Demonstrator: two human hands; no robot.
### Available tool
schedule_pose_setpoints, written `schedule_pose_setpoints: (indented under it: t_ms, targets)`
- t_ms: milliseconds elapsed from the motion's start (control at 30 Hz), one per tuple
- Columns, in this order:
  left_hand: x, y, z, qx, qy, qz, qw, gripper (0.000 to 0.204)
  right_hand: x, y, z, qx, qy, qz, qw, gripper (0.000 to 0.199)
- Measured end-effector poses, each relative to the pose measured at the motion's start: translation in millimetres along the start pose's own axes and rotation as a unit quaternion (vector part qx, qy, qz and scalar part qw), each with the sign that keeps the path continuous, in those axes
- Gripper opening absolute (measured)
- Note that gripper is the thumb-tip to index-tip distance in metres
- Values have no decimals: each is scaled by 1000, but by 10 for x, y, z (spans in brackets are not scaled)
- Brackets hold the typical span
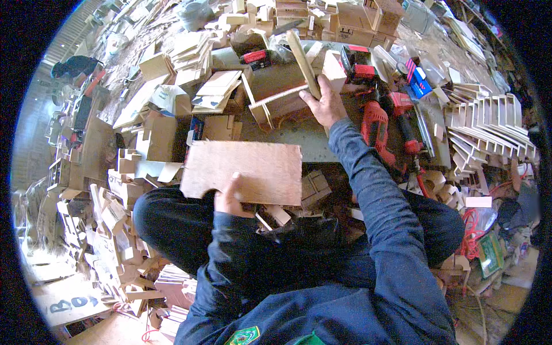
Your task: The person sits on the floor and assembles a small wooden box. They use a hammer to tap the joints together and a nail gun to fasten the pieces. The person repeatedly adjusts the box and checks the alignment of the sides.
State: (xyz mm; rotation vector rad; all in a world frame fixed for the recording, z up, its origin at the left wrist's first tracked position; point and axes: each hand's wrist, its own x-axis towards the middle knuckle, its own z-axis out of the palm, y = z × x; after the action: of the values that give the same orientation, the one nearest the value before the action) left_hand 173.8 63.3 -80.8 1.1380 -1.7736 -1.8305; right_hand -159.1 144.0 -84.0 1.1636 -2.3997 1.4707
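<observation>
"What lay closest to the body?"

"A flat wooden board (259, 164). The left hand (229, 198) gripped its near edge, thumb pressed on top; the fingers underneath were hidden."

"And the right hand (326, 104)?"

"Farther out, over the grey tabletop (310, 148), curled closed around the thick stick of a wooden frame (303, 63). The frame was tilted, well apart from the board."

"Any containers?"

"A small blue box (421, 87) lay to the right, farther out than the red power tool (375, 129). I couldn't tell what was in it."

"Nothing beyond that?"

"At the back stood a brown cardboard box (353, 26), with another brown box (384, 14) close by. Their contents couldn't be seen either."
</observation>
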Motion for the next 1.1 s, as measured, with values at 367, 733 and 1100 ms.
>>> schedule_pose_setpoints:
  t_ms: [367,733,1100]
  targets:
    - [-111,-914,1062,-382,293,-244,842,45,-1426,-445,-1358,5,-182,217,959,32]
    - [-220,-759,942,-306,249,-324,860,62,-2007,-463,-1206,-126,-192,57,972,25]
    - [-314,-899,947,-400,283,-250,835,72,-2071,-513,-1180,-169,-208,33,963,24]
